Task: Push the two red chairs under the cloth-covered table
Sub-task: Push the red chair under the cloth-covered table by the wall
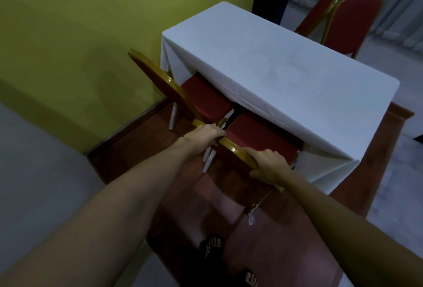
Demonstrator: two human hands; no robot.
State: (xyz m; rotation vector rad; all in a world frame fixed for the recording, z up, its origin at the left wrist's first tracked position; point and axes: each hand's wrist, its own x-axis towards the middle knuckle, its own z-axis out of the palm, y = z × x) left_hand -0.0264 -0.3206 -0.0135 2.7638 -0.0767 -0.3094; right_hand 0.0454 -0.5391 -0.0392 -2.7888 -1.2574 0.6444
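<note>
A table under a white cloth (274, 65) stands on a raised wooden platform. Two red chairs with gold frames sit at its near long side. The left chair (203, 97) has its seat partly under the cloth, its backrest tilted toward the wall. The right chair (261, 135) also has its seat partly under the cloth. My left hand (206, 134) grips the left end of the right chair's gold backrest top, close to where the two backrests meet. My right hand (270, 165) grips the same backrest's right end.
A yellow-green wall (91, 23) runs close on the left. The red-brown platform (142, 147) has a step edge down to grey floor. Two more red chairs (348, 21) stand beyond the table's far side. My sandalled feet (212, 248) are on the platform.
</note>
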